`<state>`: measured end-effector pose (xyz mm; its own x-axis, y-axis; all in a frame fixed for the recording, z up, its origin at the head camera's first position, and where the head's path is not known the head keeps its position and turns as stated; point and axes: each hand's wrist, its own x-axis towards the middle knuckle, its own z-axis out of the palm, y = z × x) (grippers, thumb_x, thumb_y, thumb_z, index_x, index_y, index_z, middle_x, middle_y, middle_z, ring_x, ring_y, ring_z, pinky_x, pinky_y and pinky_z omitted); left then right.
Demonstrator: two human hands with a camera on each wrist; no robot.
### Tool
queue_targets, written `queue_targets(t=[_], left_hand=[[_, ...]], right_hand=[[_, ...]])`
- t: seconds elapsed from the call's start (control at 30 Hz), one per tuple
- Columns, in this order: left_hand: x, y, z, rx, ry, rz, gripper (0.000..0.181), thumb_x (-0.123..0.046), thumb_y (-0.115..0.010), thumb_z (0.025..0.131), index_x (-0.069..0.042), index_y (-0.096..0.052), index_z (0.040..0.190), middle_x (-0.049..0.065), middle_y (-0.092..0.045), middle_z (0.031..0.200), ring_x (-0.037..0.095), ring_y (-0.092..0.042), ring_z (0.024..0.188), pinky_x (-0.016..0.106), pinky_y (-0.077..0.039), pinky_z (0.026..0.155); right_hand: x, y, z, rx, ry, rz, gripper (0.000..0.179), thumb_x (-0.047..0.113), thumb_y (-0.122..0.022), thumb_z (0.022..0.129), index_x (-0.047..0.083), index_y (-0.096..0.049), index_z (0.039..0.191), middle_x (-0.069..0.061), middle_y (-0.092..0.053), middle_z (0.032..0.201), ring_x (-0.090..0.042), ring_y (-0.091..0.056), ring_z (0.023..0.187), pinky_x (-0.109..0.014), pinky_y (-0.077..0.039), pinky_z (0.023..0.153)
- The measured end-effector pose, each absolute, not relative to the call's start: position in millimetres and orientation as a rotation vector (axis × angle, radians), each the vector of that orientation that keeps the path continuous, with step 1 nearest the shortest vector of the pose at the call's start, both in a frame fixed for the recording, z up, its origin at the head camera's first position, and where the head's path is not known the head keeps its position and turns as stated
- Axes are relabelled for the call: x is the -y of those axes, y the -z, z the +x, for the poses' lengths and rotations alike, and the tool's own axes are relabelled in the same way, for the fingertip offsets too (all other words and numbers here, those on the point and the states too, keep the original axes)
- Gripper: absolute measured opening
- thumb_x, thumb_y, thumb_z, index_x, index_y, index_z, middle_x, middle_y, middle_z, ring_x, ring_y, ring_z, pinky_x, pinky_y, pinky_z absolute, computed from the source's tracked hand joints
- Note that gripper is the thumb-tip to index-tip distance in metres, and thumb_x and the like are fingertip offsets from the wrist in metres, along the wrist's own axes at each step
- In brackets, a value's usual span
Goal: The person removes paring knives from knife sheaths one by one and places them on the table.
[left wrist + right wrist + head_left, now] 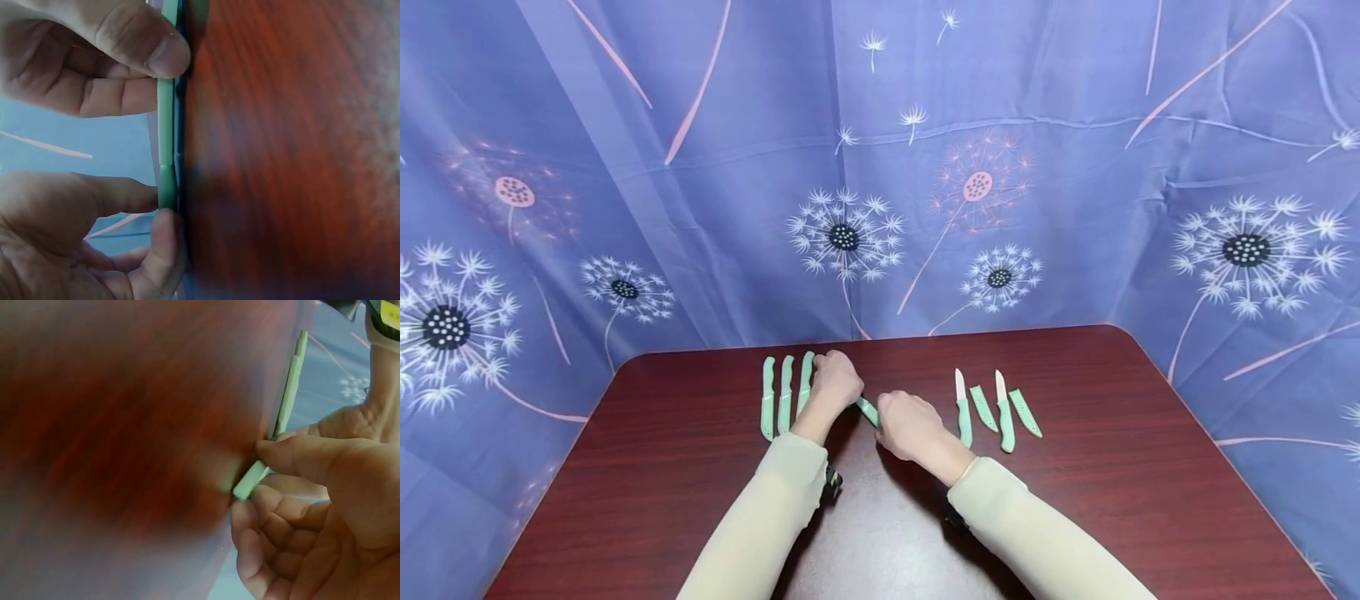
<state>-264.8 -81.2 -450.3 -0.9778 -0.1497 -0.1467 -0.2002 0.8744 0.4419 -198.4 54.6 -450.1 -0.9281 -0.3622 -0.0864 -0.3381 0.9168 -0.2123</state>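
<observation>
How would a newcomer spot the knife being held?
On the dark red table, find the left hand and right hand toward the far edge. The green knife shows between them, slanting. Both hands hold it, unlike the three knives to its left and two bare-bladed ones to its right.

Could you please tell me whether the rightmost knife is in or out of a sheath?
Out: the rightmost knife shows its bare white blade, and a green sheath lies beside it.
</observation>
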Motion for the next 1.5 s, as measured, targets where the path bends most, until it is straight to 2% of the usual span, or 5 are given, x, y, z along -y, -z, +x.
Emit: queue_targets(t=[0.2, 0.33, 0.67, 1.13, 1.5], left_hand=[[84, 452, -259, -2.955, -0.889, -0.299, 0.064, -0.007, -0.077, 0.089, 0.019, -0.046, 0.138, 0.035, -0.048, 0.127, 0.041, -0.063, 0.097, 0.047, -0.058, 0.083], [84, 452, -253, -3.024, -1.019, -0.251, 0.056, -0.007, -0.078, 0.088, 0.013, -0.052, 0.133, 0.032, -0.049, 0.129, 0.045, -0.065, 0.097, 0.051, -0.057, 0.089], [80, 435, -233, -3.226, -1.209, 0.009, 0.031, -0.011, -0.078, 0.096, -0.005, -0.066, 0.124, 0.017, -0.054, 0.132, 0.040, -0.068, 0.087, 0.050, -0.058, 0.078], [92, 421, -213, -3.403, -1.120, 0.557, 0.040, -0.004, -0.084, 0.090, -0.008, -0.073, 0.128, 0.015, -0.060, 0.137, 0.035, -0.065, 0.115, 0.049, -0.056, 0.092], [96, 418, -206, -3.590, -0.866, 0.550, 0.041, -0.014, -0.088, 0.089, -0.014, -0.074, 0.128, 0.011, -0.061, 0.135, 0.035, -0.067, 0.102, 0.048, -0.056, 0.085]], right_hand=[[-63, 450, -199, -2.988, 0.330, -0.595, 0.027, 0.018, -0.083, 0.087, 0.012, -0.056, 0.082, -0.003, -0.060, 0.084, -0.026, -0.069, 0.087, -0.045, -0.059, 0.079], [-69, 446, -199, -3.026, 0.340, -0.628, 0.027, 0.018, -0.083, 0.088, 0.012, -0.057, 0.085, -0.004, -0.060, 0.087, -0.027, -0.069, 0.090, -0.044, -0.059, 0.081], [-86, 428, -199, -3.197, 0.453, -0.768, 0.024, 0.012, -0.085, 0.084, 0.011, -0.061, 0.088, -0.002, -0.057, 0.085, -0.026, -0.065, 0.078, -0.041, -0.056, 0.068], [-109, 418, -206, -3.415, 0.478, -1.030, 0.024, 0.004, -0.083, 0.082, 0.009, -0.070, 0.102, -0.002, -0.061, 0.090, -0.027, -0.063, 0.083, -0.040, -0.055, 0.071], [-117, 415, -208, -3.509, 0.346, -1.244, 0.021, 0.007, -0.081, 0.086, 0.008, -0.070, 0.104, -0.003, -0.058, 0.089, -0.028, -0.056, 0.078, -0.037, -0.046, 0.064]])
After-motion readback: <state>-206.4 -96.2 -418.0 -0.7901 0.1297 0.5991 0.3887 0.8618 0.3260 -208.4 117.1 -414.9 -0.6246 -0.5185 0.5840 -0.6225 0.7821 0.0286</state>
